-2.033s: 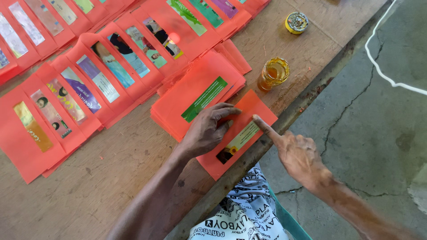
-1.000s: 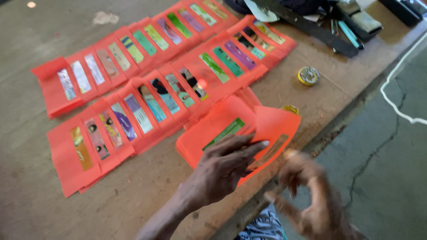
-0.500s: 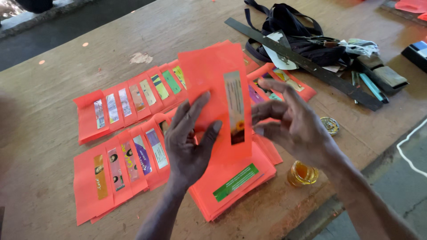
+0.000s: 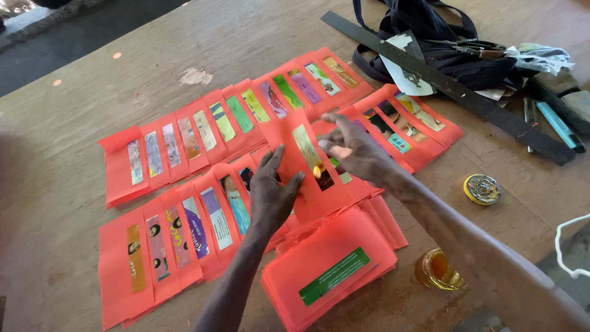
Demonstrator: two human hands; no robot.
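done: 2 overlapping rows of orange envelopes [image 4: 184,154] laid out mid-frame
in hand: orange envelope [image 4: 301,169], center, over lower row
left hand [image 4: 273,193]: fingers spread flat on it
right hand [image 4: 353,147]: fingertips pinching its upper edge
left: stack [image 4: 332,270], lower center
nearby: glue jar [image 4: 437,269], tin lid [image 4: 482,189], black bar [image 4: 448,86]; none blocking

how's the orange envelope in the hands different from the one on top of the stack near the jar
The held envelope is pressed under both hands, left hand and right hand, among the fanned rows; the stack envelope lies untouched on a pile. The held envelope's strip is pale yellow with a dark lower end; the stack envelope's strip is green. The held strip runs away from the person; the stack strip lies slanted. Both are orange with one strip stuck on.
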